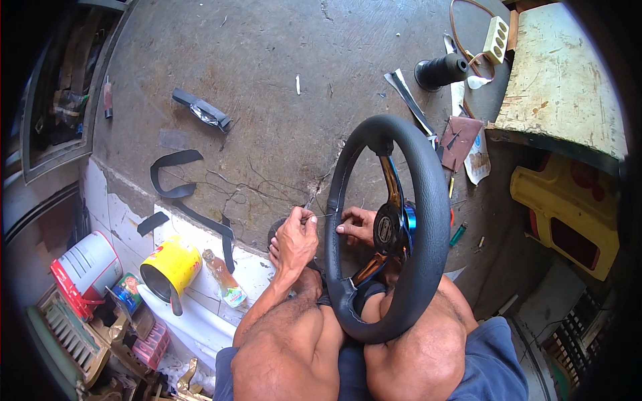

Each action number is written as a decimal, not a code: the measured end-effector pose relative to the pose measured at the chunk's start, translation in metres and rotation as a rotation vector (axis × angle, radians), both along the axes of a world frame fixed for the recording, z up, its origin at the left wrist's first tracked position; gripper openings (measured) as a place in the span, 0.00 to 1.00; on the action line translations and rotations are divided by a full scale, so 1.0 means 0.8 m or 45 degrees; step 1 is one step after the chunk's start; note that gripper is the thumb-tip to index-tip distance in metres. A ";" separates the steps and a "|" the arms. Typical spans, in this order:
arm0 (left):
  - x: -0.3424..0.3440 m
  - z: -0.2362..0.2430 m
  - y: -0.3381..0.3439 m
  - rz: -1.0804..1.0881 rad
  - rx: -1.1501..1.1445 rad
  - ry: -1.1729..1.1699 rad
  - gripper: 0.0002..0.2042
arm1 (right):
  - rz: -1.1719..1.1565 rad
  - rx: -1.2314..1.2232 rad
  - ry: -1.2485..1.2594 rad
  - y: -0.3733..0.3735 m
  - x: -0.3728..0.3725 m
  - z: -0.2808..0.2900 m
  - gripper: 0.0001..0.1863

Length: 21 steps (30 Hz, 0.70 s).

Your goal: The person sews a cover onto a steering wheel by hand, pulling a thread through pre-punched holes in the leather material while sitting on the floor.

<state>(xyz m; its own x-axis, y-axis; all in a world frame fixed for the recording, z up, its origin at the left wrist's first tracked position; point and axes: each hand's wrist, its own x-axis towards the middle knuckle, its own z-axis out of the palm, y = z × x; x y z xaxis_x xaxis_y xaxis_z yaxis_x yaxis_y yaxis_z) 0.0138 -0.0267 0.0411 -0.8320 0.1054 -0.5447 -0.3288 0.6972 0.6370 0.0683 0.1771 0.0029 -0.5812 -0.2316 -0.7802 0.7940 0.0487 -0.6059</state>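
Head view. The steering wheel (pixel 431 194) is the landmark. It stands on edge between the person's knees, its lower rim appearing to bear on the right knee (pixel 424 354).

Handling, by judgement: moderate weight; stiff ring beneath a slightly yielding black cover (pixel 428 154). The grained surface should resist slipping. Treat the seam (pixel 342 170) along the inner edge as the delicate part, since a hard pull could pucker it. Take hold of the thick outer rim or the metal spokes (pixel 390 179); the spokes look smooth and may be more slippery.

Left hand (pixel 298 239): just left of the wheel, fingers drawn together in a narrow pinch on a thin needle (pixel 326 215), which points toward the rim.

Right hand (pixel 359 226): inside the ring, left of the hub (pixel 386 227). Fingers are partly curled, with thumb and fingertip at the rim's inner edge. Whether they grip anything cannot be told.

Surroundings: a black thread spool (pixel 438 72) stands beyond the wheel, to its right; a black strap (pixel 160 177) lies well to its left; a green lighter (pixel 459 234) lies just right of it.
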 end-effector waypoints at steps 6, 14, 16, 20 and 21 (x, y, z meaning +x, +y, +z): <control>-0.001 0.002 0.002 -0.018 -0.022 0.003 0.08 | -0.021 -0.005 -0.001 0.001 0.002 -0.003 0.21; -0.001 0.005 0.003 -0.058 -0.012 0.061 0.08 | -0.035 -0.017 0.007 0.001 0.005 -0.005 0.21; -0.001 0.007 0.004 -0.070 0.002 0.083 0.08 | -0.046 -0.016 0.016 0.001 0.006 -0.005 0.21; 0.000 0.011 0.008 -0.115 -0.007 0.094 0.07 | -0.042 -0.023 0.018 0.001 0.007 -0.009 0.21; 0.000 0.011 0.008 -0.116 -0.003 0.099 0.07 | -0.032 -0.010 0.022 0.001 0.008 -0.009 0.21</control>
